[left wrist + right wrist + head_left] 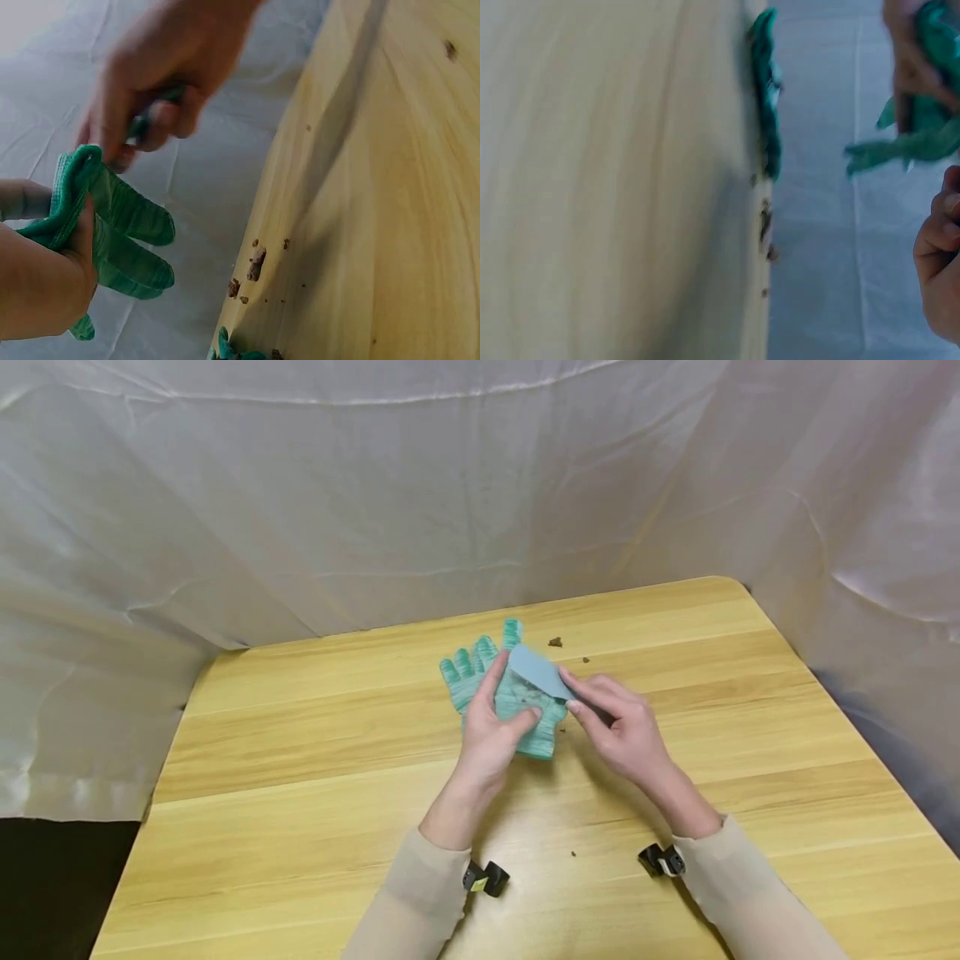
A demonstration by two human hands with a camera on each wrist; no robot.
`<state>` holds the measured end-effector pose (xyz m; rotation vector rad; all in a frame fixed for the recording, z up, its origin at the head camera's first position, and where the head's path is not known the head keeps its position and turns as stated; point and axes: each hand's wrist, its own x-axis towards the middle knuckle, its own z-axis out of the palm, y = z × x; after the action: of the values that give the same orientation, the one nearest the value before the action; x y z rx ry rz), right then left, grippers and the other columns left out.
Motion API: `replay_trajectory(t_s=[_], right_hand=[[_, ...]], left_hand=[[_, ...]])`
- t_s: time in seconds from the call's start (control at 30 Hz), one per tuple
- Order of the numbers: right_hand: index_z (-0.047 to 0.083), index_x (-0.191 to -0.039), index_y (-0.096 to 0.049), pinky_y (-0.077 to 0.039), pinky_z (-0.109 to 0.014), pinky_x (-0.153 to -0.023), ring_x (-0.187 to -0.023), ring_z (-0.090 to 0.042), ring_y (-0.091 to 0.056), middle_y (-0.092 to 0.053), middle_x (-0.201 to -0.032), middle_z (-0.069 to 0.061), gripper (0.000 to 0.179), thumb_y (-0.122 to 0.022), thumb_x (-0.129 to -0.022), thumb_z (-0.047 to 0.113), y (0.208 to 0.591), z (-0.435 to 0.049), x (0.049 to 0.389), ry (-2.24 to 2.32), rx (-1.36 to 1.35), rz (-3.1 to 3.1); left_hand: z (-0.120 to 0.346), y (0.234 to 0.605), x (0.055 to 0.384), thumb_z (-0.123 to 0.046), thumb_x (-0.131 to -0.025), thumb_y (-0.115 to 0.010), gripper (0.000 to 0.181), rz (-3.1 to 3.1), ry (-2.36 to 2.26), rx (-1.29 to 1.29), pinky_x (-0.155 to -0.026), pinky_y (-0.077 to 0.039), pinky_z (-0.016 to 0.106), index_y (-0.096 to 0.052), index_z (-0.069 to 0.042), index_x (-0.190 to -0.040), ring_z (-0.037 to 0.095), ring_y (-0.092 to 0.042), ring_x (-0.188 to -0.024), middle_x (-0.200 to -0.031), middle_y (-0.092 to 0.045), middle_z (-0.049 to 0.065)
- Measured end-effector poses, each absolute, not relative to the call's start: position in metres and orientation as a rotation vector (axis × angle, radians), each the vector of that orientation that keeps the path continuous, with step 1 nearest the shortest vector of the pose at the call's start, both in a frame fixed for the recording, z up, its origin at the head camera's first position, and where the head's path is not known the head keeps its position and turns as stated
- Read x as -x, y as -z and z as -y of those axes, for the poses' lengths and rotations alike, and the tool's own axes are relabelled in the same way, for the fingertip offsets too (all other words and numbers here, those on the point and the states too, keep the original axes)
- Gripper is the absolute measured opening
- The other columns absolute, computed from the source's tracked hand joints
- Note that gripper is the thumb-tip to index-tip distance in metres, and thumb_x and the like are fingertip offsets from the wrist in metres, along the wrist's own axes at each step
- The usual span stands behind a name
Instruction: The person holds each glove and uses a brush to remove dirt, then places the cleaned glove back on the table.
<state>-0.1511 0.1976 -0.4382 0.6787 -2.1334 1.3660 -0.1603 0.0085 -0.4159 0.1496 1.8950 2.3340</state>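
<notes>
A green knitted glove (536,739) with a dark smudge on its palm is gripped in my left hand (491,731), thumb across the front. In the left wrist view the glove (135,262) hangs from that hand with its fingers drooping. My right hand (626,727) pinches a flat blue-grey piece (536,670), wide and rounded at its far end, which lies over the glove's palm; its exact kind I cannot tell. Curled fingers of the right hand (939,255) show at the right wrist view's edge. Another green glove (766,97) lies on the table.
Brown crumbs (555,642) are scattered on the wooden table (300,827), mostly behind and right of the glove, with a small one (573,854) nearer me. A pale curtain (375,485) surrounds the table's back and sides.
</notes>
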Motion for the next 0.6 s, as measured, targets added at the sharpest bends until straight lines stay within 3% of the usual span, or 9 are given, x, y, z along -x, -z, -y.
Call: replay_trajectory(t_s=[0.03,0.1,0.17,0.27,0.3,0.4,0.43,0.53,0.6], right_hand=[[-0.003,-0.131,-0.069,-0.043,-0.014,-0.059,-0.072,-0.011,-0.053,-0.075,-0.103,-0.015,0.046,-0.073,-0.086,-0.014,0.440,-0.199,0.152,-1.344,-0.659,2.138],[-0.002,-0.130,-0.069,-0.041,-0.014,-0.058,-0.070,-0.010,-0.052,-0.075,-0.101,-0.014,0.046,-0.074,-0.086,-0.014,0.443,-0.202,0.155,-1.313,-0.631,2.143],[-0.001,-0.131,-0.069,-0.041,-0.014,-0.059,-0.071,-0.010,-0.052,-0.075,-0.100,-0.014,0.046,-0.074,-0.087,-0.013,0.444,-0.203,0.156,-1.317,-0.602,2.143],[-0.003,-0.131,-0.068,-0.041,-0.014,-0.058,-0.070,-0.009,-0.051,-0.074,-0.099,-0.017,0.046,-0.072,-0.087,-0.015,0.441,-0.204,0.156,-1.342,-0.536,2.141],[-0.002,-0.132,-0.068,-0.041,-0.014,-0.058,-0.070,-0.008,-0.051,-0.074,-0.099,-0.018,0.047,-0.072,-0.087,-0.016,0.440,-0.204,0.155,-1.355,-0.513,2.135],[-0.003,-0.132,-0.068,-0.042,-0.014,-0.058,-0.071,-0.007,-0.052,-0.074,-0.100,-0.019,0.047,-0.071,-0.087,-0.017,0.436,-0.203,0.153,-1.399,-0.497,2.113],[-0.004,-0.132,-0.068,-0.042,-0.014,-0.058,-0.072,-0.008,-0.052,-0.073,-0.099,-0.019,0.047,-0.071,-0.087,-0.017,0.435,-0.203,0.152,-1.415,-0.516,2.106],[-0.002,-0.133,-0.067,-0.046,-0.016,-0.062,-0.076,-0.011,-0.056,-0.074,-0.104,-0.016,0.047,-0.070,-0.089,-0.014,0.434,-0.202,0.151,-1.449,-0.624,2.131],[0.000,-0.135,-0.067,-0.048,-0.017,-0.065,-0.079,-0.012,-0.058,-0.075,-0.110,-0.015,0.045,-0.070,-0.091,-0.011,0.434,-0.203,0.151,-1.455,-0.639,2.187]], left_hand=[[-0.007,0.416,0.160,0.012,-0.083,-0.066,0.092,-1.894,-2.330,-0.142,-0.090,-0.053,0.023,-0.034,-0.021,-0.163,0.015,-0.021,-0.152,-0.170,-0.023,-0.005],[-0.006,0.415,0.160,0.012,-0.084,-0.067,0.091,-1.899,-2.321,-0.133,-0.069,-0.051,0.018,-0.034,-0.022,-0.163,0.014,-0.043,-0.134,-0.171,-0.021,-0.004],[-0.005,0.416,0.159,0.011,-0.085,-0.067,0.091,-1.906,-2.314,-0.126,-0.060,-0.047,0.016,-0.033,-0.021,-0.163,0.012,-0.049,-0.113,-0.172,-0.020,-0.002],[-0.005,0.417,0.160,0.012,-0.086,-0.066,0.091,-1.925,-2.319,-0.119,-0.058,-0.046,0.016,-0.031,-0.019,-0.164,0.017,-0.051,-0.100,-0.172,-0.019,0.000],[-0.005,0.418,0.160,0.012,-0.087,-0.065,0.090,-1.933,-2.324,-0.122,-0.059,-0.046,0.016,-0.030,-0.018,-0.165,0.015,-0.049,-0.111,-0.172,-0.019,0.001],[-0.005,0.420,0.161,0.011,-0.088,-0.065,0.090,-1.963,-2.332,-0.117,-0.058,-0.045,0.017,-0.029,-0.018,-0.165,0.016,-0.053,-0.095,-0.172,-0.019,0.000],[-0.005,0.420,0.161,0.011,-0.088,-0.065,0.090,-1.970,-2.332,-0.111,-0.059,-0.045,0.018,-0.029,-0.020,-0.165,0.012,-0.051,-0.094,-0.172,-0.020,-0.001],[-0.006,0.420,0.161,0.010,-0.087,-0.066,0.092,-1.986,-2.331,-0.123,-0.091,-0.051,0.025,-0.029,-0.022,-0.165,0.013,-0.053,-0.120,-0.171,-0.020,-0.004],[-0.006,0.420,0.162,0.010,-0.087,-0.066,0.093,-1.989,-2.333,-0.134,-0.110,-0.043,0.035,-0.029,-0.024,-0.165,0.013,-0.029,-0.148,-0.171,-0.021,-0.005]])
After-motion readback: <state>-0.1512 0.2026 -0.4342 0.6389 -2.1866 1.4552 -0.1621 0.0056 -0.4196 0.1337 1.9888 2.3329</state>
